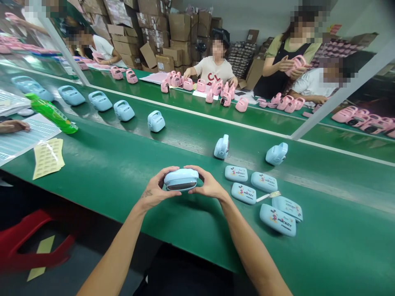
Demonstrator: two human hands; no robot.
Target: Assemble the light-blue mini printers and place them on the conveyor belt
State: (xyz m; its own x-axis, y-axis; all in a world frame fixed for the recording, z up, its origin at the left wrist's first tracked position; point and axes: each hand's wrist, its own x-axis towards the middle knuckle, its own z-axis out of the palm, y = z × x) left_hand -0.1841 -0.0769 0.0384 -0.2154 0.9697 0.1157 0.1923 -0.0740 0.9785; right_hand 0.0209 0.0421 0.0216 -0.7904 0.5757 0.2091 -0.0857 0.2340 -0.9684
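Observation:
Both of my hands grip one rounded light blue plastic unit (181,174) with a dark strip along its lower front. My left hand (156,187) clasps its left end, thumb underneath and fingers over the top. At the opposite end, my right hand (207,183) holds it the same way. The unit is raised a little over the green bench. To the right of my right hand lie several light blue covers printed with a cartoon mouse and "MICKEY", among them a front cover (277,220). A small white strip (268,196) with a label end lies between them.
Blue handled units, one (156,121) ahead, stand in a row along the green conveyor (191,144). A green bottle (54,115) and yellow sticker sheets (48,158) lie left. A red stool (33,238) is below. Across, people handle pink units (225,98); boxes (179,26) stand behind.

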